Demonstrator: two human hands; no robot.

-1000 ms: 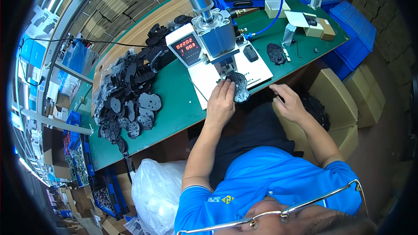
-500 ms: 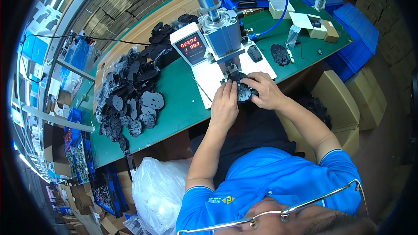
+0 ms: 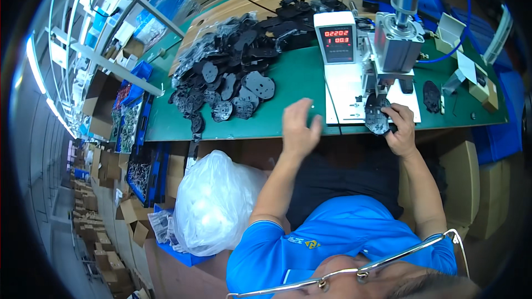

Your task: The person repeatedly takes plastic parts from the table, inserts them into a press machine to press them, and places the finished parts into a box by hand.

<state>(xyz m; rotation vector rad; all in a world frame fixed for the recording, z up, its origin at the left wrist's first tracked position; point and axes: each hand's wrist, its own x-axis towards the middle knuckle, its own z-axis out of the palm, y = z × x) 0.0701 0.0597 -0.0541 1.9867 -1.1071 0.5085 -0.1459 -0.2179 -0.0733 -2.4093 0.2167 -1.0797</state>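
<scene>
My right hand (image 3: 401,128) grips the right edge of a dark oval plastic part (image 3: 377,117), thumb and fingers closed on it. That part lies on the white base of a bench press (image 3: 395,54), its far end under the press head. My left hand (image 3: 300,128) is off the part, over the table's front edge to the left of the press, its fingers and thumb apart with nothing in them. Farther left, a heap of similar black and grey plastic parts (image 3: 244,50) covers the table, with several grey oval plates (image 3: 258,85) at its near side.
The press has a red-lit display box (image 3: 338,40) and a blue hose (image 3: 469,22). Right of it lie another black part (image 3: 431,97) and small open boxes (image 3: 481,89). A white plastic bag (image 3: 219,202) stands before the green table (image 3: 249,127); blue bins of small parts (image 3: 145,177) stand left.
My left hand has let go of the part and moved left. My right hand still holds the part at the press. The view has turned left, so the press now appears farther right.
</scene>
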